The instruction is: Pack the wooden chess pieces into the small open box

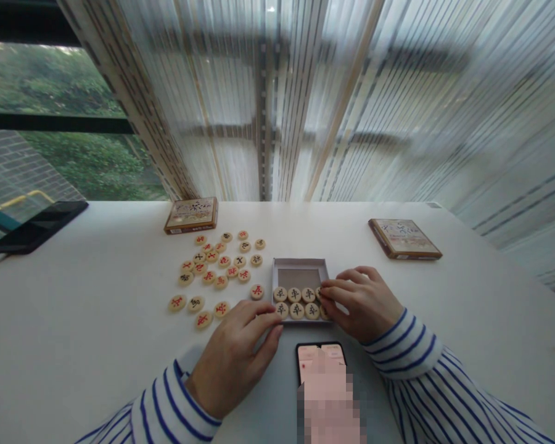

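A shallow open box [300,263] holds two rows of xiangqi pieces [296,310] with black characters, filling its near half. My left hand [240,351] rests at the box's near left corner, index fingertip against the edge and thumb held apart from it. My right hand [363,302] reaches over the box's right side. Its thumb and fingertips close around the last xiangqi piece [319,293] of the farther row and partly cover the end piece of the nearer row. Loose xiangqi pieces [224,261], red and black, lie scattered to the left of the box.
A phone [321,350] with a lit, partly blurred screen lies in front of the box. Printed flat boxes stand at the back left [192,214] and right [404,238]. A dark tablet-like device [37,227] sits at the far left of the white table [97,320]. String curtains hang behind.
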A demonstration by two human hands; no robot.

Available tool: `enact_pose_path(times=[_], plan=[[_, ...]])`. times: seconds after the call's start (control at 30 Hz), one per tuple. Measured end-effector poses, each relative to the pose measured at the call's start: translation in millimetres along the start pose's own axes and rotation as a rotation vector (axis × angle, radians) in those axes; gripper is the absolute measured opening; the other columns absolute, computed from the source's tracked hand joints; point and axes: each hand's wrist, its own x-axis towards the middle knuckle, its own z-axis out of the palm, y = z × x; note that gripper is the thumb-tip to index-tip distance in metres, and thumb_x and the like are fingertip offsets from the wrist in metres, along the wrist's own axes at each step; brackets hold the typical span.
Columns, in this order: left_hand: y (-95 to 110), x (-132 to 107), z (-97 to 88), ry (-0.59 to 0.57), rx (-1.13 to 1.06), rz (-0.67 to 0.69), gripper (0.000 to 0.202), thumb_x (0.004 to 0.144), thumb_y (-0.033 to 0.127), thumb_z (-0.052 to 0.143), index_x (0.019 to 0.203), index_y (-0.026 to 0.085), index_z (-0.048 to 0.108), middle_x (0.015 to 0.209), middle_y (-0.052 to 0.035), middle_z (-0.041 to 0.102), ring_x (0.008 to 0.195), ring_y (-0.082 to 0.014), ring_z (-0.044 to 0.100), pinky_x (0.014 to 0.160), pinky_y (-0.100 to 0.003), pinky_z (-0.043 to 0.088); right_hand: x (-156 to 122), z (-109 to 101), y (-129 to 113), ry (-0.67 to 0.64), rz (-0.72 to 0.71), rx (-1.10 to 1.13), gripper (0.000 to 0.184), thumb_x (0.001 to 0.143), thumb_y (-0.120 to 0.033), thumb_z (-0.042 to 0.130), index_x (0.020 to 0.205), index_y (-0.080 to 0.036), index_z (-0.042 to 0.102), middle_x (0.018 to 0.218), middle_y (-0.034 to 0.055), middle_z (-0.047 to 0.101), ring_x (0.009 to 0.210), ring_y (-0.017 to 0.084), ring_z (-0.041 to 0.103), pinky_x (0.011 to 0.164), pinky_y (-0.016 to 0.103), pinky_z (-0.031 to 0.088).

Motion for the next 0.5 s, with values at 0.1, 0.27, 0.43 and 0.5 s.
enact_pose_path(times=[0.1,0.27,0.43,0.5], plan=[[-0.3,-0.5,0.0,-0.004,-0.005,-0.003,0.015,0.082,0.016,0.050,0.090,0.017,0.063,0.089,-0.0082,0.064,0.084,-0.0180,0.060,0.074,-0.036,0.053,0.2,0.1,-0.6,0.010,-0.003,-0.001,0.016,0.081,-0.024,0.051,0.077,-0.024,0.067,0.083,-0.0024,0.072,0.072,0.015,0.059,0.075,0.035,0.030],[-0.7,-0.4,0.2,0.000,-0.002,-0.003,0.015,0.082,0.017,0.050,0.091,0.017,0.063,0.090,-0.0081,0.064,0.084,-0.0178,0.060,0.074,-0.035,0.053,-1.1,1.6,0.0,0.009,0.018,0.035,0.014,0.081,-0.023,0.051,0.080,-0.023,0.065,0.085,-0.0020,0.072,0.073,0.015,0.060,0.076,0.035,0.031],[-1.0,-0.2,0.0,-0.013,-0.008,-0.006,0.015,0.082,0.016,0.050,0.091,0.017,0.062,0.091,-0.0078,0.064,0.084,-0.0178,0.060,0.074,-0.035,0.053,-2.8,2.7,1.0,0.010,0.008,0.070,0.012,0.077,-0.017,0.051,0.081,-0.022,0.062,0.088,-0.0021,0.071,0.077,0.016,0.060,0.076,0.034,0.031],[-1.2,-0.6,-0.1,-0.014,-0.006,-0.004,0.015,0.082,0.016,0.050,0.091,0.018,0.062,0.091,-0.0078,0.064,0.085,-0.0179,0.059,0.075,-0.035,0.053,-3.2,2.7,1.0,-0.010,0.010,0.079,0.013,0.075,-0.015,0.052,0.080,-0.022,0.061,0.086,-0.0029,0.071,0.077,0.016,0.059,0.077,0.034,0.030]])
